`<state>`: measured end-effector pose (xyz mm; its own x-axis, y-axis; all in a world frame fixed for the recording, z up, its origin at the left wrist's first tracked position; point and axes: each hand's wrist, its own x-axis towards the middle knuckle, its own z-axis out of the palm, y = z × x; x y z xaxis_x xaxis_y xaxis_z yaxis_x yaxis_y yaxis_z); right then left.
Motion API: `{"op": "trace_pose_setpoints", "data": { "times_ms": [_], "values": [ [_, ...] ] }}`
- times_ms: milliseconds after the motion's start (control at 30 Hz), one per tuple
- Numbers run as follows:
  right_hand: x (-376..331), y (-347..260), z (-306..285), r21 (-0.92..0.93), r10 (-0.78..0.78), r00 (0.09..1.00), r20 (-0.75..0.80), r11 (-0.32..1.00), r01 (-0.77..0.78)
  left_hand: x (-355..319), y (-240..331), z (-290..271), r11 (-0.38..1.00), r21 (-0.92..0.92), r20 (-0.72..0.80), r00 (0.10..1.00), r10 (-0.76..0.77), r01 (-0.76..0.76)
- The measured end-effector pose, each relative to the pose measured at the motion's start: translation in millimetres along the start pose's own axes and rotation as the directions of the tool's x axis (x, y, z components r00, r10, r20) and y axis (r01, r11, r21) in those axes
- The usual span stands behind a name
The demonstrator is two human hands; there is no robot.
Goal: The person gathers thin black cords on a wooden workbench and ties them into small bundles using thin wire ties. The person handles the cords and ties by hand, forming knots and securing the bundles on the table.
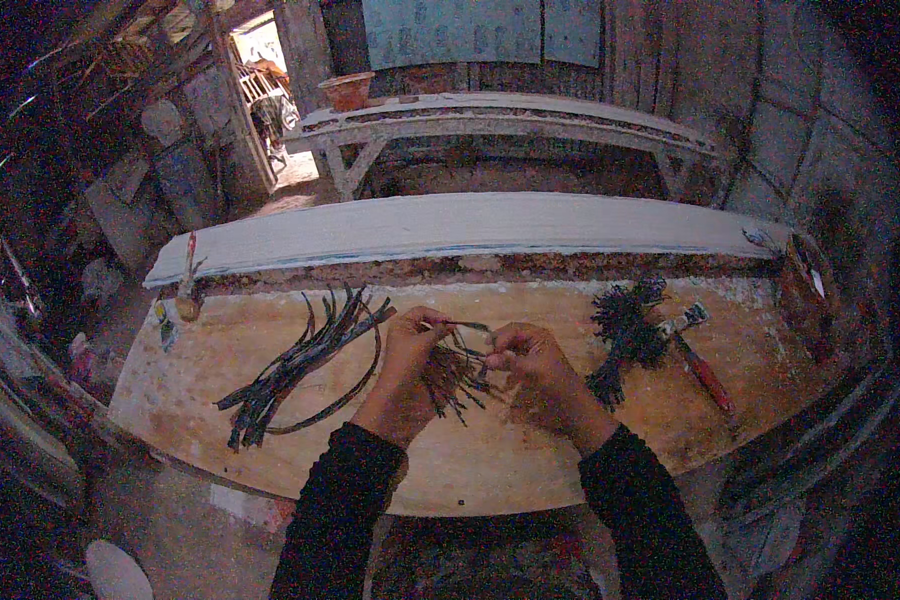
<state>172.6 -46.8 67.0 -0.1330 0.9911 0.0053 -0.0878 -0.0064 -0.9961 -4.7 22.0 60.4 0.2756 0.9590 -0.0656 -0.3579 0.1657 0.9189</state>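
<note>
Both hands meet over the middle of the wooden table (pixel 510 470). My left hand (pixel 410 355) is closed on a bundle of thin dark strips (pixel 455 385), whose loose ends fan out below the fingers. With thumb and fingers pinched, my right hand (pixel 530 355) grips a dark strip (pixel 473 326) that runs across between the two hands. To the left lies a loose pile of longer dark flat strips (pixel 305 365), one of them bowed out in a curve. On the right rests a dark clump of knotted strips (pixel 630 325).
Touching the clump's right side is a red-handled brush (pixel 705 375). A pale plank (pixel 470 230) runs along the table's far edge. A small brush-like tool (pixel 187 290) stands at the far left. Beyond is a bench (pixel 510 120) with an orange-brown pot (pixel 347 92).
</note>
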Motion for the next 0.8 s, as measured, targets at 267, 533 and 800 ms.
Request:
{"op": "trace_pose_setpoints", "data": {
  "times_ms": [267, 533, 800],
  "values": [
    [31, 33, -19, -0.04, -0.168, 0.911, -0.377, 0.985, 0.165, 10, -40, -14, 0.888, 0.4, 0.512, 0.859, -0.012, -0.226],
    [42, 58, -51, -0.248, -0.399, 0.788, -0.468, 0.916, 0.317, 13, -51, -6, 0.906, 0.353, 0.635, 0.771, -0.047, -0.235],
    [41, 50, -39, -0.391, -0.377, 0.774, -0.509, 0.902, 0.182, 21, -19, -13, 0.759, 0.6, 0.067, 0.961, 0.267, -0.253]
  ]
}}
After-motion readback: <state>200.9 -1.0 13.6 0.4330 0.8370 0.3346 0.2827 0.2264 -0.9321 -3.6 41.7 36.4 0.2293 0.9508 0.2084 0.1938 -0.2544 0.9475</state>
